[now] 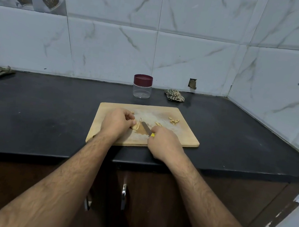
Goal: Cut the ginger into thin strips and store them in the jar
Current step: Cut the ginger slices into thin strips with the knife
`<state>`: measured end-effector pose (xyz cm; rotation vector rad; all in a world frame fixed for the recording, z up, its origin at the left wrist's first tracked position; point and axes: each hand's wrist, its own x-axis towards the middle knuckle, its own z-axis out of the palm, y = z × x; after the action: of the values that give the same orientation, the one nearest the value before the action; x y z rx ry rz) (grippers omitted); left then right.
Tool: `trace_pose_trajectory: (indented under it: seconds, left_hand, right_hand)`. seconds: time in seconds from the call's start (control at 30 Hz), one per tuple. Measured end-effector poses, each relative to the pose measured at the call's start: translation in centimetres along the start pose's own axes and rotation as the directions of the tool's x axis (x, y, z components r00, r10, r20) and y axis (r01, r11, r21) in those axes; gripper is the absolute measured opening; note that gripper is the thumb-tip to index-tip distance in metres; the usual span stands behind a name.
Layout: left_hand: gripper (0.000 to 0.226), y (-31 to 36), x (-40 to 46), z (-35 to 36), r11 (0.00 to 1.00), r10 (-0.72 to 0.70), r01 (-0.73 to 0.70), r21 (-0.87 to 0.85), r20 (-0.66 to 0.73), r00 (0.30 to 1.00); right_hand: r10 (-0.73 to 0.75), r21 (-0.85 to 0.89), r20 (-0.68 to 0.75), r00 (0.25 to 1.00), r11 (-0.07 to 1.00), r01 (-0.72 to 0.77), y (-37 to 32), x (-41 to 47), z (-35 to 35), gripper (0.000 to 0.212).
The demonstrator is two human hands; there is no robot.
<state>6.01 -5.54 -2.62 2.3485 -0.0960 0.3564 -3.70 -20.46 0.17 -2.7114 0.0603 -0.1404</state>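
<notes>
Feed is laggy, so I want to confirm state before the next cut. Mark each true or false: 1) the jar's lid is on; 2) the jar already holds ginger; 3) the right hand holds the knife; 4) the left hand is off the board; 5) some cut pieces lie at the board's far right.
1) True: the jar wears its maroon lid.
2) False: it looks empty.
3) True: the right hand grips the knife.
4) False: the left hand pins the ginger on the cutting board.
5) True: cut pieces lie there.
</notes>
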Motion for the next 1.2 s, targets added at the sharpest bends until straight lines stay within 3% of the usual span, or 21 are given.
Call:
trace_pose_trajectory:
  seconds: [0.17, 0.33, 0.47, 0.6, 0.7, 0.83, 0.93, 1.0, 1.1, 1.2]
  left_hand:
    - [0.007, -0.4, 0.1, -0.2, 0.982, -0.063, 0.064, -0.178, 0.009, 0.998]
    - [0.006, -0.6, 0.0, -0.7, 0.844, -0.114, 0.106, -0.526, 0.017, 0.993]
    - [0.015, -0.4, -0.4, -0.9, 0.816, -0.118, 0.121, -0.566, 0.042, 0.992]
    - [0.007, -0.3, -0.4, -0.7, 0.825, -0.136, 0.154, -0.544, 0.073, 0.988]
    - [0.004, 0.5, 0.0, -0.5, 0.889, -0.126, 0.134, -0.438, 0.048, 0.991]
    - [0.013, 2.8, -0.1, 0.1, 0.992, -0.081, 0.082, -0.099, 0.01, 0.997]
    - [0.015, 3.4, -0.4, 0.6, 0.996, -0.049, 0.047, 0.081, 0.015, 0.999]
    - [0.009, 3.1, -0.5, 0.7, 0.994, -0.011, 0.009, 0.107, 0.019, 1.0]
    - [0.02, 2.5, -0.5, 0.4, 0.987, 0.067, -0.067, 0.15, 0.001, 0.998]
    - [0.027, 2.1, -0.5, 0.5, 0.936, 0.16, -0.165, 0.31, 0.042, 0.986]
  right_hand:
    - [-0.019, -0.005, -0.021, 1.0, 1.0, 0.019, 0.2, -0.1, 0.3, 0.031]
    - [-0.022, 0.009, -0.015, 1.0, 1.0, 0.022, -0.1, -0.4, 0.6, 0.04]
    - [-0.025, 0.014, -0.051, 0.998, 1.0, 0.026, -0.3, -0.7, 0.5, 0.041]
    - [0.039, 0.024, -0.092, 0.995, 0.999, -0.037, 0.5, -0.8, -0.1, 0.033]
    - [0.06, 0.009, -0.08, 0.995, 0.998, -0.059, 1.0, -0.9, -0.4, 0.032]
    - [0.054, 0.013, -0.072, 0.996, 0.998, -0.053, 0.9, -1.1, -0.5, 0.036]
    - [0.054, 0.011, -0.066, 0.996, 0.998, -0.054, 0.9, -1.1, -0.6, 0.036]
    - [0.054, 0.004, -0.052, 0.997, 0.999, -0.054, 0.9, -1.2, -0.6, 0.035]
    - [0.046, -0.021, -0.039, 0.998, 0.999, -0.046, 0.8, -1.3, -0.8, 0.037]
    - [0.042, -0.053, -0.05, 0.998, 0.998, -0.045, 0.6, -1.2, -1.2, 0.039]
